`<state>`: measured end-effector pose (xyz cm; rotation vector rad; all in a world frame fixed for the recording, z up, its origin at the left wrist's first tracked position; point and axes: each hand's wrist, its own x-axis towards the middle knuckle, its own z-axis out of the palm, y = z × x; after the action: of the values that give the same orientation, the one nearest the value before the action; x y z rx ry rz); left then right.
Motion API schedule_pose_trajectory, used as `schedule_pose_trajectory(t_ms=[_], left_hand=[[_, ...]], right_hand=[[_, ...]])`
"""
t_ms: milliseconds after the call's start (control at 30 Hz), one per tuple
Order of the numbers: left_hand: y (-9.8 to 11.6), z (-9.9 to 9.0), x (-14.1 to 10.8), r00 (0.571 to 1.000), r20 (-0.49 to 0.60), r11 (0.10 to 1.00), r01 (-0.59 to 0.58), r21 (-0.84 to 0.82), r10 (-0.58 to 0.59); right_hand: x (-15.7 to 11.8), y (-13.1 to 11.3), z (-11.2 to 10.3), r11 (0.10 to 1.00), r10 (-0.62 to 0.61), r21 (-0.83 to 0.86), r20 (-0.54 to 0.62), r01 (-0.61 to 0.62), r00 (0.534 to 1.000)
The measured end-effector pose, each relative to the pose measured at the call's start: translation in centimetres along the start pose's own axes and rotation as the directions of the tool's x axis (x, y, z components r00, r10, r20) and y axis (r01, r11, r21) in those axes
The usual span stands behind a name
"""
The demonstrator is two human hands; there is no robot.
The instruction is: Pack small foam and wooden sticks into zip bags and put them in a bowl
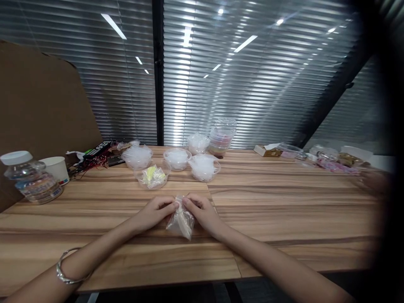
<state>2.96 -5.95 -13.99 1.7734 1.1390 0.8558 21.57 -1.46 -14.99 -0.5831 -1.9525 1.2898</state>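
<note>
A small clear plastic bag point(182, 224) is at the lower centre of the frame, above the pale brown, streaked wood-grain desk point(293, 219). The left hand point(160, 209) and right hand point(202, 211) sit close together, thumbs and fingertips pinching its upper end from either side. That pinched end points toward the top of the frame and the loose end widens downward; the long axis, like the whitish strip inside, slants from upper left to lower right. Just beyond the hands, left of centre, a round clear plastic bowl point(168, 175) holds yellow and transparent packets. Behind it, left of centre to centre, stand four clear round bowls point(178, 168) heaped with hazy white material, too blurred to name. Near the middle, against the blinds, a stack of clear round tubs point(222, 136) shows pinkish contents. At the left edge a clear plastic bottle with a white lid point(36, 179) stands beside a white paper cup point(56, 169), whose inside is hidden.
</note>
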Motion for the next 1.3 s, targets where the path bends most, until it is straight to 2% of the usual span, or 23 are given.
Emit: schedule_pose_trajectory(t_ms=[100,267,433,500,767,933,1000,1100,1167,1300], left_hand=[[-0.1,0.0,0.2,1.000,-0.020,0.999,-0.006,0.035,0.007],[-0.5,-0.3,0.5,0.989,-0.148,1.000,0.023,0.021,-0.019],[-0.4,-0.1,0.6,0.988,-0.150,0.994,0.020,-0.110,-0.037],[-0.2,-0.1,0.6,0.986,-0.161,0.985,0.023,-0.172,-0.051],[-0.4,-0.6,0.8,0.971,-0.213,0.979,0.070,-0.193,-0.112],[-1.0,-0.6,1.0,0.927,-0.333,0.973,0.108,-0.202,-0.172],[-0.8,-0.6,0.9,0.918,-0.363,0.975,0.093,-0.202,-0.163],[-0.6,-0.7,0.9,0.936,-0.339,0.979,0.025,-0.202,-0.094],[-0.8,-0.7,0.9,0.959,-0.275,0.966,-0.001,-0.258,-0.073],[-1.8,-0.1,1.2,0.987,-0.110,0.928,0.071,-0.366,-0.119]], right_hand=[[0.2,0.1,0.0,1.000,0.013,0.006,-0.013,-0.013,1.000],[0.6,1.0,-0.1,0.989,0.083,0.127,-0.057,-0.075,0.995],[0.7,1.6,-0.7,0.998,0.047,0.039,-0.183,-0.041,0.982],[0.6,1.5,-0.9,0.999,0.041,0.013,-0.192,-0.039,0.981],[0.7,1.3,-0.5,0.998,0.052,0.028,-0.124,-0.049,0.991],[0.7,1.4,0.0,0.983,0.135,0.128,0.011,-0.136,0.991],[0.8,1.6,0.0,0.980,0.143,0.139,0.026,-0.145,0.989],[1.0,2.0,-0.4,0.984,0.125,0.134,-0.060,-0.116,0.990],[1.1,2.2,-0.8,0.985,0.116,0.138,-0.120,-0.099,0.986],[1.3,2.6,-1.0,0.991,0.093,0.112,-0.164,-0.075,0.982]])
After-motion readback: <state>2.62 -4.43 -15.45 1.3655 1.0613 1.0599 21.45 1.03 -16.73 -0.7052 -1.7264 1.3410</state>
